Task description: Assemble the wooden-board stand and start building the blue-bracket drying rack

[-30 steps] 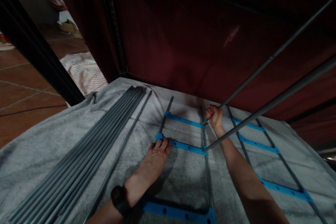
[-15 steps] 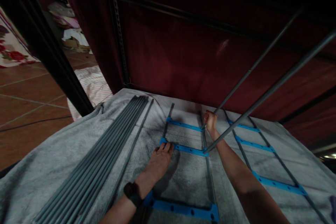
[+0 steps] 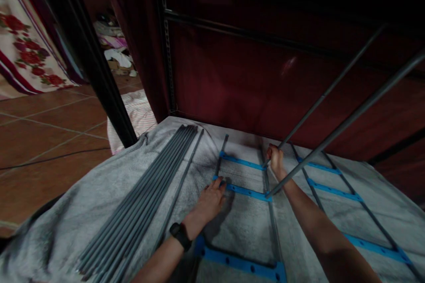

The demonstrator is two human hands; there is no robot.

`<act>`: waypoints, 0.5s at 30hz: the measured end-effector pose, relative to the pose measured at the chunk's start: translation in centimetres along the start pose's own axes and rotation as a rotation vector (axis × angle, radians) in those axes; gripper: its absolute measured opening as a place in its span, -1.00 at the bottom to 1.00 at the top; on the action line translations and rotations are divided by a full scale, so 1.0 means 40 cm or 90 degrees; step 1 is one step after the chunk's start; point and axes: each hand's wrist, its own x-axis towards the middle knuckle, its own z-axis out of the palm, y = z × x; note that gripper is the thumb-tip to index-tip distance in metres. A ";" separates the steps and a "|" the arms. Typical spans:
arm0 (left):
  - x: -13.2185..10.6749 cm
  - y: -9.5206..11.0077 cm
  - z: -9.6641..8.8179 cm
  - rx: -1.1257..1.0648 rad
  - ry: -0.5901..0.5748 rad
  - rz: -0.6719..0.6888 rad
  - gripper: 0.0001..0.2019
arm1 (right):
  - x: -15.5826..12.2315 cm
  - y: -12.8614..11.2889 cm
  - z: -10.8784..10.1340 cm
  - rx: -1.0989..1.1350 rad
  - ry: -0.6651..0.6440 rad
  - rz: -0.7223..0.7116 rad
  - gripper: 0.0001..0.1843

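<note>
My right hand [image 3: 275, 159] is closed round the low end of a thin grey rod [image 3: 323, 96], which slants up to the right from the right end of a blue crosspiece [image 3: 244, 160]. My left hand [image 3: 210, 199], with a dark watch on its wrist, has its fingers bent over the left end of the middle blue crosspiece [image 3: 247, 191] and covers part of it. From that crosspiece's right end a second grey rod [image 3: 352, 120] rises, passing over my right forearm. A third blue crosspiece [image 3: 239, 264] lies nearer me, on the same flat rods.
On the left lie a bundle of several grey rods [image 3: 142, 194] and one separate rod [image 3: 181, 183]. A similar blue-and-grey frame [image 3: 335, 189] lies on the right. Grey cloth [image 3: 83, 203] covers the surface. A dark post [image 3: 96, 66] and red cloth wall [image 3: 226, 84] border it.
The view has shifted left and slightly up, so everything sits further right and lower. Both hands stay at the same crosspieces; the left fingers look a little more bent.
</note>
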 end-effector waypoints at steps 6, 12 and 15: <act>-0.003 -0.002 -0.016 0.007 0.041 -0.164 -0.53 | -0.125 -0.026 -0.114 -0.035 0.058 0.016 -0.77; 0.010 -0.027 -0.017 -0.089 -0.023 -0.240 -0.53 | -0.426 0.066 -0.250 -0.146 0.006 0.158 -0.57; 0.026 -0.050 -0.037 -0.236 -0.032 -0.245 -0.66 | -0.532 0.122 -0.254 -0.195 -0.017 0.192 -0.53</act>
